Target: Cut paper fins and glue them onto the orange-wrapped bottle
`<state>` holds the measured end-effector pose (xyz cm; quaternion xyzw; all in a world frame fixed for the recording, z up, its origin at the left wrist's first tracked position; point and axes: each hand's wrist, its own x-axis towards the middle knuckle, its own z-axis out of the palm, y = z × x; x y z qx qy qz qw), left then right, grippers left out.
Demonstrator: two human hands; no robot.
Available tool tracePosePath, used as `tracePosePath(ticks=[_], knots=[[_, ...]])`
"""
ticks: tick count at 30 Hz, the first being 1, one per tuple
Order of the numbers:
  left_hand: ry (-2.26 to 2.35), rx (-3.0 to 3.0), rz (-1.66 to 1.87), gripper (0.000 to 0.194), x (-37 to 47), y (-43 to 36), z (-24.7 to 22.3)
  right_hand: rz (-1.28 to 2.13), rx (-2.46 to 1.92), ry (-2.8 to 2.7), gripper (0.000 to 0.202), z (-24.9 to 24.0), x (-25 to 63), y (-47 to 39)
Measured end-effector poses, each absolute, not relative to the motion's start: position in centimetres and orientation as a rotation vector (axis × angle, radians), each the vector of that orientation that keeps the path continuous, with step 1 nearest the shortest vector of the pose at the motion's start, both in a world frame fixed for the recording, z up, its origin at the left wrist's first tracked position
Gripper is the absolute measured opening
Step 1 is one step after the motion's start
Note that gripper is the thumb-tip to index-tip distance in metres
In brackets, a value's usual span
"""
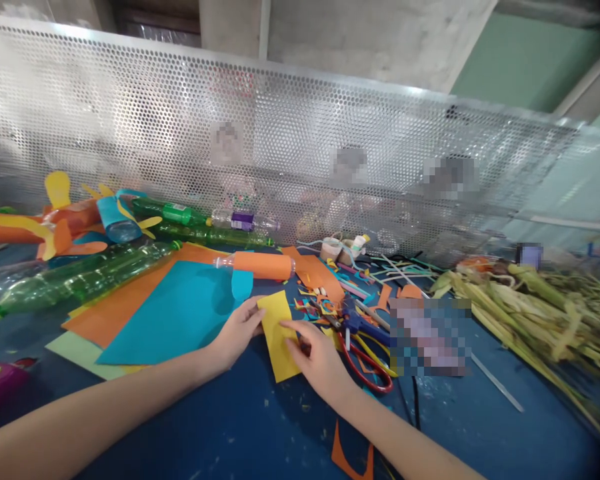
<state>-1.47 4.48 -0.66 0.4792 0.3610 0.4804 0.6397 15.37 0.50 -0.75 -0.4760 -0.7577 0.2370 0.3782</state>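
A rectangular piece of yellow paper (279, 353) is held up over the blue table between both hands. My left hand (237, 333) pinches its upper left edge, with the thumb and fingers partly behind the sheet. My right hand (317, 360) is closed at the paper's right side, its index finger lying across the front face. Just behind the paper lies a clear bottle wrapped in orange paper (263, 265), with a blue paper flap (242, 285) on it. Close to my right hand are red-handled scissors (365, 377) and a blue-handled tool (363, 323).
Blue sheets (175, 320) and orange sheets lie left, beside green plastic bottles (90, 277) and paper-wrapped bottles. Paper scraps and straws (405, 270) are scattered behind the scissors. Dry corn husks (540, 313) cover the right. A perforated metal panel (290, 133) stands along the back edge.
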Motion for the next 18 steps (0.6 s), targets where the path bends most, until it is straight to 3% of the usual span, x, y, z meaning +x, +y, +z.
tracePosePath(ticks=[9,18], knots=[[0.834,1.092,1.118,0.034,-1.5,4.7,-1.1,0.532,-1.234,-1.987,0.017,0.1,15.2,0.3],[0.819,1.08,1.137,0.03,-1.4,4.7,-1.1,0.423,-1.192,-2.027,0.023,0.6,15.4,0.2]])
